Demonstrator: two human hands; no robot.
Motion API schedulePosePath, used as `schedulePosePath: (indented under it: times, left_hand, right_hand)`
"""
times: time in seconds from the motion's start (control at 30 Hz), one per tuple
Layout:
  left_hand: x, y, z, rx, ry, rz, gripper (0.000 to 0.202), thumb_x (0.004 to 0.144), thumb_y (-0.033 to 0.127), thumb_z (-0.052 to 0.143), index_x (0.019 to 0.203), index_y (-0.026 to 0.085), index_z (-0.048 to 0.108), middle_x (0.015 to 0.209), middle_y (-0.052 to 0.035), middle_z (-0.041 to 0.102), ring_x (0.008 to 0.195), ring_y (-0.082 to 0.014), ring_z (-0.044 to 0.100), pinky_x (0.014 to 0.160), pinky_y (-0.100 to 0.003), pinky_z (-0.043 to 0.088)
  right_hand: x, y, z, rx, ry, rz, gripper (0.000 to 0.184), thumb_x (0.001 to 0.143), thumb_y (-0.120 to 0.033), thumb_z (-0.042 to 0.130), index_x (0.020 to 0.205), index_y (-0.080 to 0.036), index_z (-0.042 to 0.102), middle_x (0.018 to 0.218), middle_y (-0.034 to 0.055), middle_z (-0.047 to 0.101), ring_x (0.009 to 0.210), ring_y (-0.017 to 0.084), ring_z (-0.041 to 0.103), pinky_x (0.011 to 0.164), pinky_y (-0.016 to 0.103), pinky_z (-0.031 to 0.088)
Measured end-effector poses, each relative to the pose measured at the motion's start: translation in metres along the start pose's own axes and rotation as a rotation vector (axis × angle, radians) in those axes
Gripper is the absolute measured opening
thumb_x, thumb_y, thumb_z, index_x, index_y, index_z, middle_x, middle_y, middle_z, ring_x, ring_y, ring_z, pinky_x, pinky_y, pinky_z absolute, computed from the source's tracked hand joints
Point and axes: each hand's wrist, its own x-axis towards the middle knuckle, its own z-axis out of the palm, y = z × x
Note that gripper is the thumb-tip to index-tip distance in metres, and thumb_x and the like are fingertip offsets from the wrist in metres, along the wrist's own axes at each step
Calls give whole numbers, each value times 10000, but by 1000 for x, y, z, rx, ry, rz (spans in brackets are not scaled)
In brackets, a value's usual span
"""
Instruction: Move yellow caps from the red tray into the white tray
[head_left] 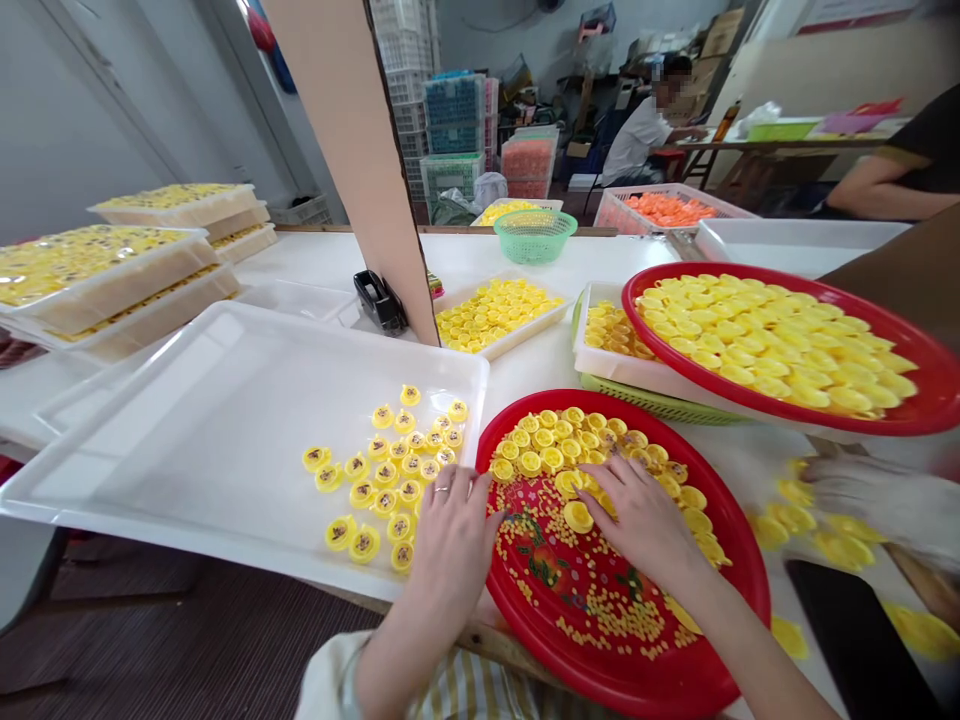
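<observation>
My left hand [454, 535] hovers where the white tray's right rim meets the red tray. Its thumb stands apart from the bent fingers, and no piece shows in it. My right hand [643, 515] reaches into the round red tray [540, 625], fingers spread, index finger and thumb tips at a small yellow cup-shaped plastic piece [568, 484]. More such pieces line the tray's far and right sides, and tiny yellow discs [622, 615] are scattered over its flowered bottom. In the white tray [225, 420] lie several yellow pieces with round printed pictures [386, 475].
A second red tray [934, 375] heaped with yellow pieces rests on a white bin [600, 370]. A cardboard panel [352, 130] stands upright beyond the white tray. Stacked full trays [105, 300] stand left. A gloved hand [885, 500] and dark phone [862, 640] are right.
</observation>
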Motion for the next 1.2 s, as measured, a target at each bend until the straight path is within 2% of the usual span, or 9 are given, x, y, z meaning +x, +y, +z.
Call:
schedulePosePath:
  times: [0.07,0.13,0.23,0.4,0.53,0.67,0.87,1.03,1.2]
  left_hand:
    - [14,12,20,58,18,-46,321,825,206,669,1124,101,618,1404,-240,498,1380,-422,354,1078,-620,341]
    - [24,15,35,47,50,-49,354,807,218,688,1125,83,615,1521,-260,335,1468,-417,123,1149,-650,189]
    - [31,13,46,32,58,-56,385,820,250,675,1152,69,608,1547,-262,278,1478,-388,10,1175,-645,104]
    - [39,15,51,178,19,-96,349,833,242,662,1118,42,644,1546,-275,263,1467,-405,42,1197,-592,128]
    - [40,16,47,260,24,-77,254,830,252,661,1037,109,693,1555,-205,303,1470,-399,43,1199,-595,119]
    - [25,20,38,271,42,-24,269,830,347,673,1037,178,703,1528,-142,389,1474,-387,96,1186,-621,147]
    - [10,35,35,260,-107,105,263,838,347,663,997,143,713,1488,-162,444,1469,-384,143,1182,-615,175]
    - [9,38,41,189,-118,71,291,863,350,638,1054,141,704,1469,-157,472,1462,-374,191,1184,-601,197]
    - [8,35,51,107,-46,72,267,874,370,631,1062,192,697,1467,-95,492,1451,-371,238,1169,-602,243]
  right_hand:
    - [-12,1,-5,28,43,10,296,978,-354,400,1092,-192,620,937,88,627,901,263,591,773,413,510]
    - [-26,1,-10,57,88,11,307,983,-378,398,1089,-189,616,947,87,638,901,260,594,779,413,509]
    - [-45,3,-15,87,155,12,291,987,-382,404,1069,-188,606,936,78,644,885,248,599,774,396,508]
    - [-65,4,-15,142,214,42,243,992,-348,412,1078,-195,579,938,66,644,869,226,606,768,364,500]
    - [-76,7,-18,165,254,32,235,990,-347,425,1085,-191,574,950,66,649,897,218,611,789,341,497]
    - [-80,28,-25,139,272,56,236,990,-354,423,1068,-194,577,926,58,665,863,210,618,756,325,495]
    - [-43,67,-16,-87,184,104,355,987,-372,348,1038,-160,629,947,101,684,912,261,603,800,387,485]
    - [-4,60,1,-195,101,112,424,954,-455,416,1072,-121,649,917,141,653,898,308,566,724,408,465]
    - [7,52,13,-227,67,137,392,957,-412,409,980,-114,662,881,165,632,879,325,548,674,407,437]
